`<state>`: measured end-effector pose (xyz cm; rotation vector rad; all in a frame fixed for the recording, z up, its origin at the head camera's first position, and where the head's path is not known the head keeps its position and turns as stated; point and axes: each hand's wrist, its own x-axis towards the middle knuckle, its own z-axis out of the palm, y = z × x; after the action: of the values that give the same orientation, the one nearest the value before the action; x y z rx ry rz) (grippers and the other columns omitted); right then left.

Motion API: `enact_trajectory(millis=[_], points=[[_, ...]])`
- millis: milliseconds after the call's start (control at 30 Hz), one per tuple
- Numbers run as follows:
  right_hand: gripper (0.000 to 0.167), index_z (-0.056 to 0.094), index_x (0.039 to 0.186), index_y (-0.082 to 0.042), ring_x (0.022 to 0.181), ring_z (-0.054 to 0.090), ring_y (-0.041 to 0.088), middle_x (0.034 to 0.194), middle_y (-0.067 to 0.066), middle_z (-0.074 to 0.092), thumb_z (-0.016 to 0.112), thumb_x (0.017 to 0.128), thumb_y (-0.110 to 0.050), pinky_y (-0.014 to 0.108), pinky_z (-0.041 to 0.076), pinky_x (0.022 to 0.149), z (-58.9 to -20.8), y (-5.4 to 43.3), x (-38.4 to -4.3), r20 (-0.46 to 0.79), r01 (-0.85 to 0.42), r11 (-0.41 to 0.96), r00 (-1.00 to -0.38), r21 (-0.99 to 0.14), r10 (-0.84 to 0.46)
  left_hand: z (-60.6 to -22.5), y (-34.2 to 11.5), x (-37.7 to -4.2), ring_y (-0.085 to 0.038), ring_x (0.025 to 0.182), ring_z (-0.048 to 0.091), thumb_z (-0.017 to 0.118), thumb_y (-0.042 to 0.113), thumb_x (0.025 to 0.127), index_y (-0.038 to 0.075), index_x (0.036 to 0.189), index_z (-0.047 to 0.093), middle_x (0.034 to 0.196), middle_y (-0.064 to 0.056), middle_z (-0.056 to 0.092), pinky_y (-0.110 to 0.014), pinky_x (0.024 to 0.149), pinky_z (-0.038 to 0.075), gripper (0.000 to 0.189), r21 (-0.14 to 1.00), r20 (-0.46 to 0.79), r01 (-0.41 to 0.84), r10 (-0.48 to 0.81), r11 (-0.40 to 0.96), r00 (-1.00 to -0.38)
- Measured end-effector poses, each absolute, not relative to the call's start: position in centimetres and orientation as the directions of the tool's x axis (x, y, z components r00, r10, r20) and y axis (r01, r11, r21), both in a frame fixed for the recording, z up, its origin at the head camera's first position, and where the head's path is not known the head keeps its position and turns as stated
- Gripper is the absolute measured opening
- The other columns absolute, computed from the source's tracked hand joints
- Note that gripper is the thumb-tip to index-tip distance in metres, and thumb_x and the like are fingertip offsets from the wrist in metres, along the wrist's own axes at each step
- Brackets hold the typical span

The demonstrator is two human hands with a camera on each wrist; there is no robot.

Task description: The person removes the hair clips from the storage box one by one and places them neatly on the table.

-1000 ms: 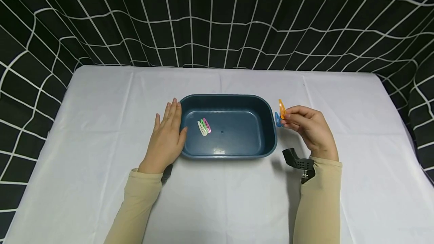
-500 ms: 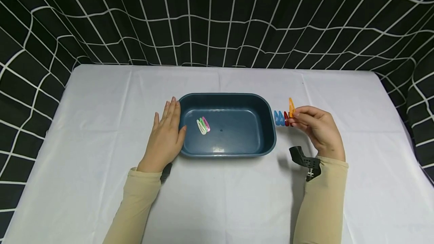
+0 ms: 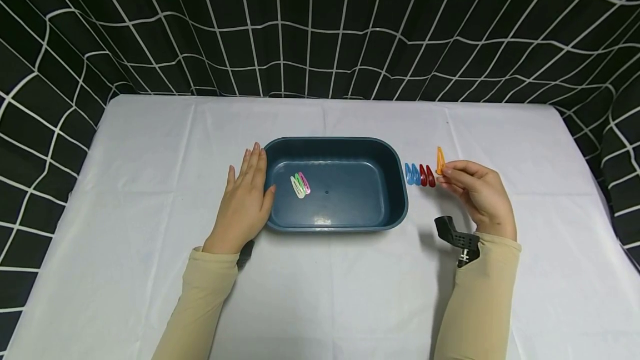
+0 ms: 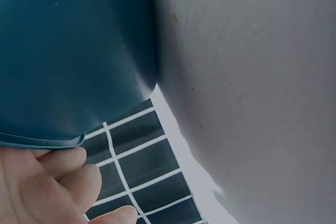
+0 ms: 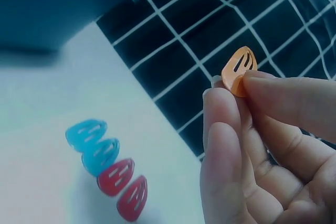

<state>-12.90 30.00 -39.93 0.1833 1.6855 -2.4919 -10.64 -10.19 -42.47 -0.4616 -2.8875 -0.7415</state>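
Between thumb and fingers my right hand [image 3: 477,193] pinches an orange hair clip [image 5: 240,71], held above the table just right of a row of clips. That row has two blue hair clips [image 3: 412,174] beside the bin, then two red hair clips [image 3: 427,175]. My left hand [image 3: 242,204] lies with straight fingers along the left rim of a dark blue plastic bin [image 3: 345,230]. White, green and pink hair clips [image 3: 300,185] lie side by side on the bin's floor, toward its left. In the left wrist view, curled-looking fingers [image 4: 79,182] show below the bin's rim.
A white cloth [image 3: 330,293] covers the table. Black fabric with a white grid [image 3: 310,26] hangs behind and along both sides. A black camera mount [image 3: 455,238] juts from the right wrist.
My right hand has moved right with the orange clip, away from the bin. The blue and red clips it had partly hidden now show fully. The left hand stays in place.
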Motion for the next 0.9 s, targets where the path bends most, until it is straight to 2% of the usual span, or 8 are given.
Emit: enact_trajectory(millis=[600, 900], points=[[0.016, 0.071, 0.082, 0.0, 0.071, 0.069, 0.015, 0.078, 0.01, 0.07, 0.059, 0.088, 0.008, 0.023, 0.054, 0.066, -41.9, 31.8, -12.9, -0.311, 0.286, -0.32, -0.95, -0.904, 0.031, -42.4, -10.2, -10.8, -0.032, 0.142, 0.012, 0.048, 0.022, 0.097, -0.008, 0.146, 0.021, 0.155, -0.018, 0.013, -0.06, 0.107, 0.015, 0.064, 0.454, 0.186, 0.322, 0.265, 0.831, -0.946], [0.018, 0.072, 0.08, -0.001, 0.068, 0.069, 0.014, 0.076, 0.009, 0.071, 0.059, 0.088, 0.008, 0.022, 0.054, 0.065, -42.8, 32.1, -12.7, -0.328, 0.295, -0.269, -0.94, -0.917, 0.09, -42.4, -10.2, -10.7, -0.031, 0.142, 0.012, 0.048, 0.021, 0.097, -0.008, 0.146, 0.021, 0.155, -0.017, 0.013, -0.06, 0.107, 0.014, 0.064, 0.459, 0.172, 0.314, 0.263, 0.831, -0.949]])
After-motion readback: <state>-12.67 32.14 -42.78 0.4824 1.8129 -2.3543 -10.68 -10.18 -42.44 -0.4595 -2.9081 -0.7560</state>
